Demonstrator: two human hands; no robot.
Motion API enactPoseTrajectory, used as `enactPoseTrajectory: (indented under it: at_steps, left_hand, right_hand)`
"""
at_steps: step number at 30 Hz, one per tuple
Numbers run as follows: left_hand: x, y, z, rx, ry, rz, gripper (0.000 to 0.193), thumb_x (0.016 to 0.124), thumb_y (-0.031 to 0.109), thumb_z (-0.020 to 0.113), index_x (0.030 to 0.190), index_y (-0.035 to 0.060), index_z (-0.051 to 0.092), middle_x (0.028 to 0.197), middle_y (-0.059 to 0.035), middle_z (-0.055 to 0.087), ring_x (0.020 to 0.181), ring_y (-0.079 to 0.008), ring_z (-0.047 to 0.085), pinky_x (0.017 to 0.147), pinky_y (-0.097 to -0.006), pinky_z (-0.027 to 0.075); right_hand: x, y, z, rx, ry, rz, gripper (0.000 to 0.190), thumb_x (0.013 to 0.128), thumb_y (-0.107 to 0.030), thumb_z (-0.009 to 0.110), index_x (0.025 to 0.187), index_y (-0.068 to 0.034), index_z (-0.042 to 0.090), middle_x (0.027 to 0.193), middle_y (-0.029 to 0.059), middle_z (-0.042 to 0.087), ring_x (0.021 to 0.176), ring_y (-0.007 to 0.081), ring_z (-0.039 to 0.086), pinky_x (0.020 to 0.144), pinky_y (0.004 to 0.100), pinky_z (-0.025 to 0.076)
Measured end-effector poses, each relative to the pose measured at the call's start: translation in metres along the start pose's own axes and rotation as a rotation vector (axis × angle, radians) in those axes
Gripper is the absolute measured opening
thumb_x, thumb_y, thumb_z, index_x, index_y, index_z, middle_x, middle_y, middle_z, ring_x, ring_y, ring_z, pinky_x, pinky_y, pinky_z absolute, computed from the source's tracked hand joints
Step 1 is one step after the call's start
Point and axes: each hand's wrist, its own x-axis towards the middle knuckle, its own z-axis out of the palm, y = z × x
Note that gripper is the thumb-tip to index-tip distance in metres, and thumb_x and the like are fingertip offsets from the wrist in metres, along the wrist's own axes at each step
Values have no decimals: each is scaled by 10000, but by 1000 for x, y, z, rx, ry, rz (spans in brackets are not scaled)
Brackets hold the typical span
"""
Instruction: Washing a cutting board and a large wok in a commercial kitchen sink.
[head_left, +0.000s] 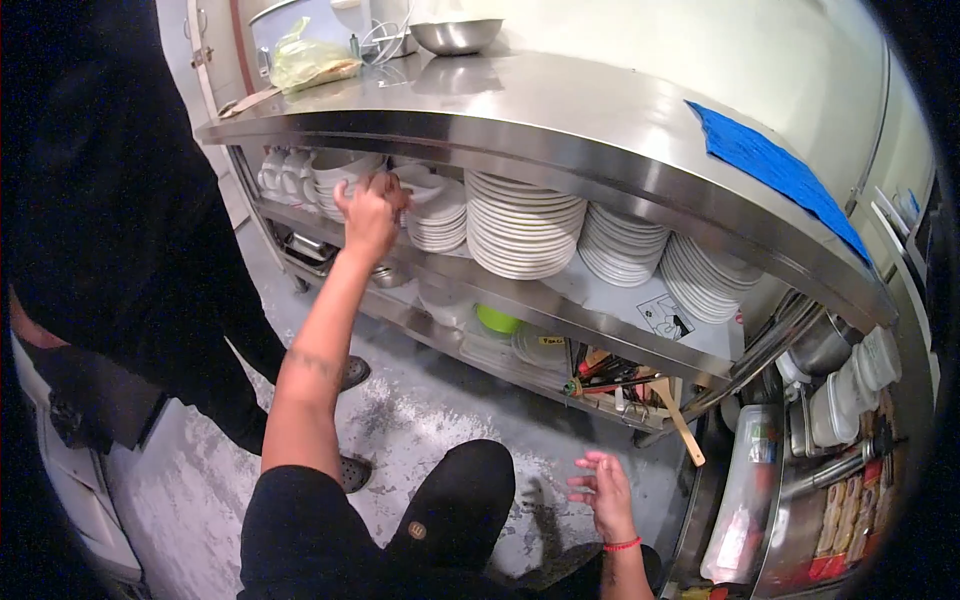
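My left hand (371, 210) reaches to the shelf under the steel table, in front of the stacked white bowls (337, 169) and beside a stack of small white plates (439, 217); its fingers partly hide what is behind them, and whether it grips anything cannot be told. White mugs (281, 171) stand left of the bowls. A tall stack of large white plates (525, 225) and further plate stacks (622, 244) stand to the right. My right hand (604, 487), with a red bracelet at the wrist, is low above the floor, fingers apart and holding nothing.
A person in dark clothes (112, 225) stands close at left. The steel tabletop (570, 97) carries a steel bowl (457, 36), a plastic bag (311, 64) and a blue cloth (780, 172). Below are utensils with a jutting wooden spatula (679, 424). Plastic containers (836, 409) stand at right.
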Motion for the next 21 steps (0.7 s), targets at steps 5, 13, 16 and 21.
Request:
enactPoseTrajectory:
  at_steps: [5,13,16,21]
  left_hand:
    - [14,-56,85,122,-344,-181,318,852,306,524,1109,160,640,1219,-59,572,1170,-248,488,997,-663,198]
    - [15,-19,138,40,-496,-90,155,833,105,553,896,64,688,809,-122,682,663,-292,642,601,-415,520]
    - [-41,-48,88,-510,-282,137,398,888,229,558,1243,50,552,1251,-158,560,1109,-295,547,944,-388,429]
    - [-123,85,-24,36,-32,426,302,911,331,523,1049,92,646,1060,-130,600,929,-324,555,821,-506,431]
  right_hand:
    - [-20,20,-25,-23,119,89,380,990,-389,381,1154,-54,454,1065,98,553,814,204,611,639,333,543]
    - [-44,-15,-38,-107,299,19,260,960,-229,515,1167,-72,500,1073,62,578,841,134,607,687,284,520]
    - [-57,-40,6,-150,199,-397,269,941,-201,546,1152,-39,506,1039,45,572,949,127,541,823,290,478]
    - [-146,-151,54,-164,225,-230,213,922,-218,547,1044,-45,521,925,67,611,861,169,575,774,328,470]
